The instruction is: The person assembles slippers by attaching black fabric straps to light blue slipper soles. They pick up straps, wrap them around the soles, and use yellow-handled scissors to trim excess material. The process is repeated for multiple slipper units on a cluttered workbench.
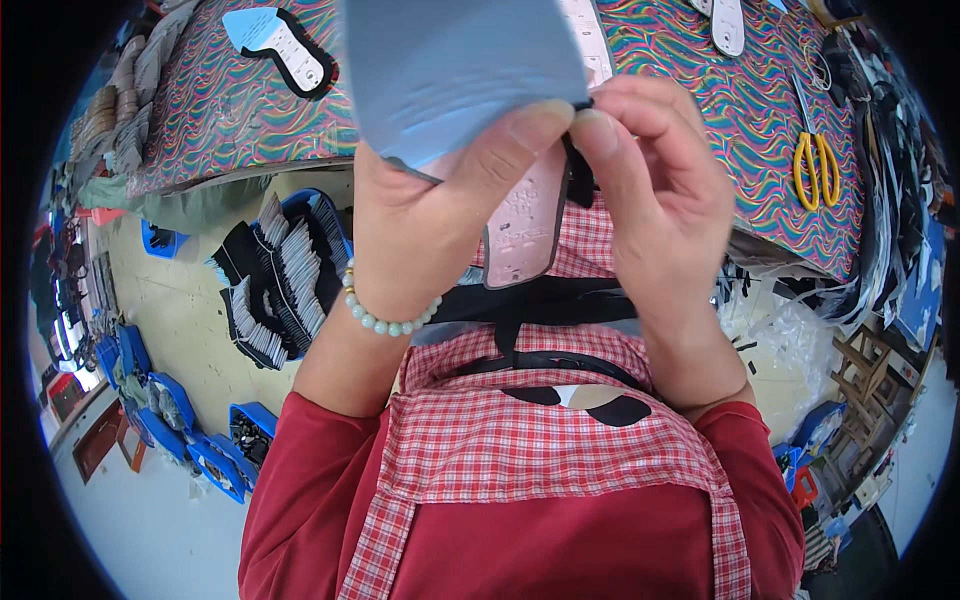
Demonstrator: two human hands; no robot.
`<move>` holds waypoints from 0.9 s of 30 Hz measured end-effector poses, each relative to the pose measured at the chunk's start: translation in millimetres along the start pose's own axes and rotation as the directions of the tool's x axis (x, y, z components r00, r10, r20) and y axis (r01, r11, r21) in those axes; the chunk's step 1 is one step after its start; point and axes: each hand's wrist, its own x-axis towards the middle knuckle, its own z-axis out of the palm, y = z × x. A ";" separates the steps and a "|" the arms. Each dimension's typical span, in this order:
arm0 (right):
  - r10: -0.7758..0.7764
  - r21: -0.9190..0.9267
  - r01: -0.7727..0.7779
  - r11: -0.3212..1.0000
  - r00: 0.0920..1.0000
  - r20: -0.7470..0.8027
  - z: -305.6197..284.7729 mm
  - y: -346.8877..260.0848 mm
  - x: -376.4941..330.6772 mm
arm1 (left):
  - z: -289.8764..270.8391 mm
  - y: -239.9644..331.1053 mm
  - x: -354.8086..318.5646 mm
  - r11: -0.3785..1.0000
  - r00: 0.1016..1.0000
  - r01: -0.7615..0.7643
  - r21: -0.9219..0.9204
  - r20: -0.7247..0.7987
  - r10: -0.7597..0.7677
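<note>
Pinching a shoe insole [465, 75], the left hand [415, 215] is nearly closed, with its thumb flat on top and its other fingers mostly hidden behind. The right hand [665, 190] has its thumb and pointer finger pressed close together on a thin black strip [579, 180] at the insole's right edge, and its other fingers are curled. The insole is up in the air in front of the apron [560, 440], by the near side of the table [750, 130]. Its wide part is blue with rows of little bumps, and its narrow part is pink with small print and marks, too tiny to read well.

On the table, at the far left, lies another insole [287, 48], blue and white, with black all around its white part and more small marks. Scissors [818, 165] with yellow handles lie at the right. Down on the floor, to the left, many insoles stand packed in rows [300, 262] by a blue bin [333, 218].
</note>
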 end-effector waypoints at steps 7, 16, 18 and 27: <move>0.065 0.109 -0.143 0.984 0.849 0.524 -9.2 -36.6 27.4 | -39.4 16.2 50.8 0.937 0.895 -0.296 -0.185 0.288 0.339; 0.051 -0.032 -0.040 0.999 0.657 0.752 -16.0 -73.2 -19.3 | -145.8 232.1 70.3 0.891 0.911 -0.411 -0.192 -0.098 0.399; -0.046 -0.123 0.150 0.981 0.795 0.604 -12.9 -79.5 4.8 | -129.5 248.0 63.6 0.949 0.905 -0.255 -0.184 0.301 0.301; 0.145 0.421 -0.296 0.857 0.923 0.355 22.8 -87.2 45.4 | -26.4 127.9 11.7 0.993 0.998 -0.036 -0.113 -0.058 0.029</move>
